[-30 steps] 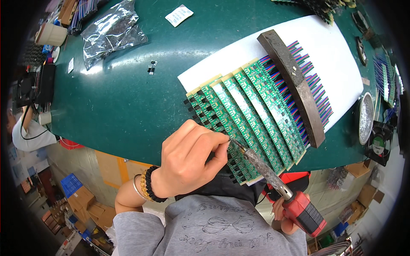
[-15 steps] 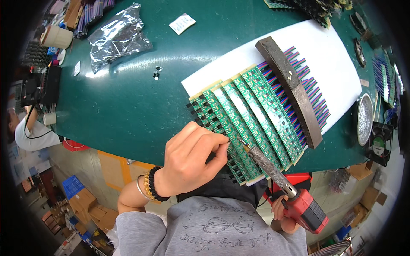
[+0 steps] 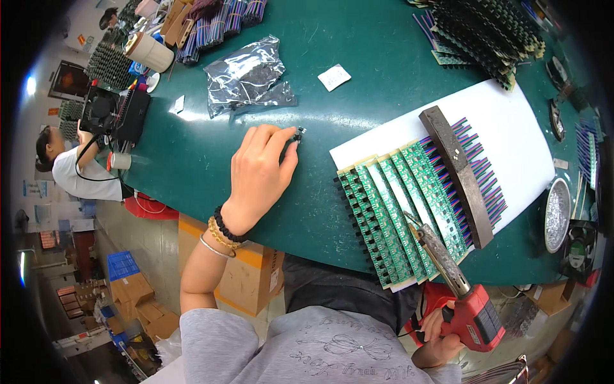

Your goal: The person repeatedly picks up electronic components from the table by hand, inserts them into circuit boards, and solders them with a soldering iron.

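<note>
On the green table, my left hand (image 3: 259, 176) reaches out with thumb and forefinger pinched around a small black electronic component (image 3: 299, 135). My right hand (image 3: 441, 336) grips the red handle of a soldering gun (image 3: 480, 323) near the table's front edge. The metal tip points up and left over the green circuit boards (image 3: 400, 211), apparently just above them. These boards lie side by side in strips on a white sheet (image 3: 521, 137), with a row of black parts along their left side. A dark metal bar (image 3: 457, 176) presses across their coloured wires (image 3: 489, 182).
A clear plastic bag (image 3: 246, 73) and a white paper packet (image 3: 334, 77) lie farther back. Stacked boards (image 3: 486, 38) stand at the far right, a round metal dish (image 3: 558, 214) and a fan (image 3: 581, 249) at the right edge. Another person (image 3: 80, 169) sits at the left.
My left hand has left the boards and moved left and away from me to the small black components on the table. The soldering gun stays over the boards. The view has shifted.
</note>
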Demonstrator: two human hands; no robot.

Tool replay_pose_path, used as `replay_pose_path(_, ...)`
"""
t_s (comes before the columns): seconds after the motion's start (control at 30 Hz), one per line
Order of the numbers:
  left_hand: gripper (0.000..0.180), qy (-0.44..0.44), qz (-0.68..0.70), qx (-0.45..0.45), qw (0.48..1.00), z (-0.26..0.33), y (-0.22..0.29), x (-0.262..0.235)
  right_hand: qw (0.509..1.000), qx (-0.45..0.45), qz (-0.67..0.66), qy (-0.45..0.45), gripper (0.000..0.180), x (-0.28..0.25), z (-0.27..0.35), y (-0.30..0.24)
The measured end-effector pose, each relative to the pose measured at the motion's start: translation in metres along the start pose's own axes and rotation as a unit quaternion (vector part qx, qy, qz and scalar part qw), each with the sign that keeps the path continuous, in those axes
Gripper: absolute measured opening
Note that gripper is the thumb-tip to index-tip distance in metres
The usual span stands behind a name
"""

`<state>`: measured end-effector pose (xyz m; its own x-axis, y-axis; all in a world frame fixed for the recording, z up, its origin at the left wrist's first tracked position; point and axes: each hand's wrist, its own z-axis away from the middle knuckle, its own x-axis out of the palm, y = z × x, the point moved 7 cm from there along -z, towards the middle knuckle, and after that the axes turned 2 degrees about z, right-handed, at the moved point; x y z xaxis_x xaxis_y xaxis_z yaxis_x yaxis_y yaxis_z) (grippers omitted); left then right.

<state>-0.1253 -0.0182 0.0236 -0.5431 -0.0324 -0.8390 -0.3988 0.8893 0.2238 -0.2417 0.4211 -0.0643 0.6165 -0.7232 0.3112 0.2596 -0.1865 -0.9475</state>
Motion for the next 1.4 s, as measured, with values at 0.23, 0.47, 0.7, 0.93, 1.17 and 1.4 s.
replay_pose_path(0.23, 0.016, -0.038, -0.023, 0.028, 0.999, -0.005, 0.000, 0.004, 1.000, -0.016, -0.002, 0.002, 0.085, 0.003, 0.001, 0.001)
replay_pose_path(0.47, 0.020, -0.045, -0.020, 0.043, 0.998, -0.001, 0.004, 0.004, 1.000, -0.025, -0.007, -0.001, 0.081, 0.007, -0.003, -0.003)
replay_pose_path(0.7, 0.012, -0.010, -0.006, 0.050, 0.999, -0.006, 0.002, -0.005, 0.999, -0.043, -0.025, -0.021, 0.077, 0.023, -0.017, -0.003)
replay_pose_path(0.93, 0.017, -0.073, 0.408, -0.026, 0.910, 0.027, 0.101, -0.041, 0.978, -0.078, 0.140, -0.136, 0.069, 0.081, -0.054, -0.035)
replay_pose_path(1.17, 0.039, -0.034, 0.404, 0.112, 0.907, 0.064, 0.182, -0.027, 0.939, -0.102, 0.235, -0.230, 0.076, 0.113, -0.069, -0.042)
replay_pose_path(1.4, 0.039, -0.023, 0.421, 0.099, 0.901, 0.067, 0.185, -0.022, 0.888, -0.206, 0.335, -0.237, 0.075, 0.112, -0.060, -0.047)
